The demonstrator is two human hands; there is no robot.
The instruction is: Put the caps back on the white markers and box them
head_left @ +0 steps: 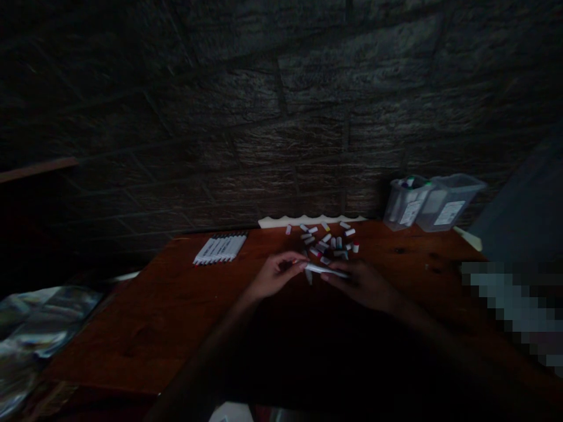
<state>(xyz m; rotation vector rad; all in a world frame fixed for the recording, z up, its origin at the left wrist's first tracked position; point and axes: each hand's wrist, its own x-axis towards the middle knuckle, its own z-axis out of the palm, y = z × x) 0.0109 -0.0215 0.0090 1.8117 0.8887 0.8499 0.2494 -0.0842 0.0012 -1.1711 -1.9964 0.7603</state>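
Observation:
A white marker (324, 269) lies level between my hands, over the middle of the table. My left hand (276, 274) pinches its left end between thumb and fingers. Round its dark right end, my right hand (358, 282) is closed. Just beyond my hands lies a loose scatter of white marker caps (326, 238), some with red, yellow or dark ends. A thin pale piece (309, 276) sits on the table under the marker, its kind too dim to make out. To the left, a neat row of white markers (220, 248) lies side by side.
Two clear plastic containers (448, 202) stand at the table's back right; the left one holds several markers. A white wavy-edged strip (303, 221) runs along the back edge by the dark brick wall (281, 117). Plastic bags (48, 322) lie beyond the wooden table's (167, 328) left edge.

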